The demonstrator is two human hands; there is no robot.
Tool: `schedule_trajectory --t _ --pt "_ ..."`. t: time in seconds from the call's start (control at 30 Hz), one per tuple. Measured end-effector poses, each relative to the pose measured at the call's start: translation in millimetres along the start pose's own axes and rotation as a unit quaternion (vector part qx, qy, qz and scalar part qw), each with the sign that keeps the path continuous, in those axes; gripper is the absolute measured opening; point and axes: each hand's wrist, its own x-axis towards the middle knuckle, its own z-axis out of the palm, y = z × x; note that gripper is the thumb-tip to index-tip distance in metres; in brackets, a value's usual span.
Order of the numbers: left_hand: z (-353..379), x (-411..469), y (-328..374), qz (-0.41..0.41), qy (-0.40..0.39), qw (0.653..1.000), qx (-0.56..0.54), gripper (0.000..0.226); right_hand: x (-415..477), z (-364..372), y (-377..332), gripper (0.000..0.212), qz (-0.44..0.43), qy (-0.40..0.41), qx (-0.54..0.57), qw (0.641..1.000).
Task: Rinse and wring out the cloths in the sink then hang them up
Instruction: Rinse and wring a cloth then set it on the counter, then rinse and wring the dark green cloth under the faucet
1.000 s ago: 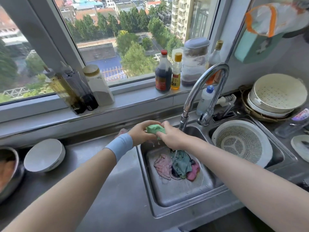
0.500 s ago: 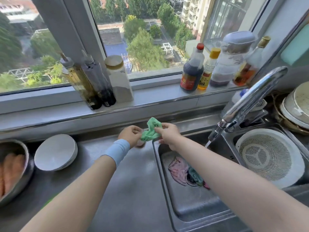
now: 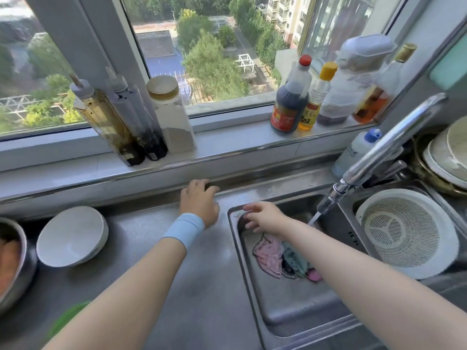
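Step, probably: picking next cloth to rinse. Left hand [image 3: 199, 200] palm-down at counter [image 3: 214, 274] back edge, grip: cannot tell. Right hand [image 3: 262, 218] loose, empty, over sink [image 3: 290, 304] corner. Pink cloth [image 3: 269, 256], teal cloth [image 3: 295, 258] at drain [image 3: 288, 270]. Next: grab one, under tap [image 3: 394, 145].

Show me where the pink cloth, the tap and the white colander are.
pink cloth [image 3: 269, 258]: head view, its middle folds.
tap [image 3: 394, 140]: head view, its curved spout.
white colander [image 3: 404, 233]: head view, its mesh bottom.

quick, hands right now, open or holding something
Left hand: palm down on the counter, cannot tell what is under it.
Right hand: open, empty, over the sink.
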Motion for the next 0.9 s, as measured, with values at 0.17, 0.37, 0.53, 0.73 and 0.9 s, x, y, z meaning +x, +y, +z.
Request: schedule_trajectory --t 0.17,0.37,0.53,0.73,0.9 --pt "20 -18 88 0.063 -0.070 0.985 -0.144 0.037 -27 -43 56 0.025 0.092 -0.010 -0.023 0.995" --pt "76 -24 163 0.011 -0.288 0.941 -0.175 0.042 -41 -109 125 0.023 0.148 0.056 -0.090 0.983" --pt "125 -22 199 -0.058 -0.352 0.915 -0.190 0.035 -20 -147 174 0.032 0.104 0.060 -0.236 0.964" --pt "183 -20 225 -0.132 -0.335 0.914 -0.187 0.037 17 -145 208 0.074 -0.010 -0.072 -0.459 0.886" --pt "214 -25 237 -0.209 -0.368 0.855 -0.299 0.045 40 -135 239 0.085 -0.019 -0.062 -0.527 0.847"
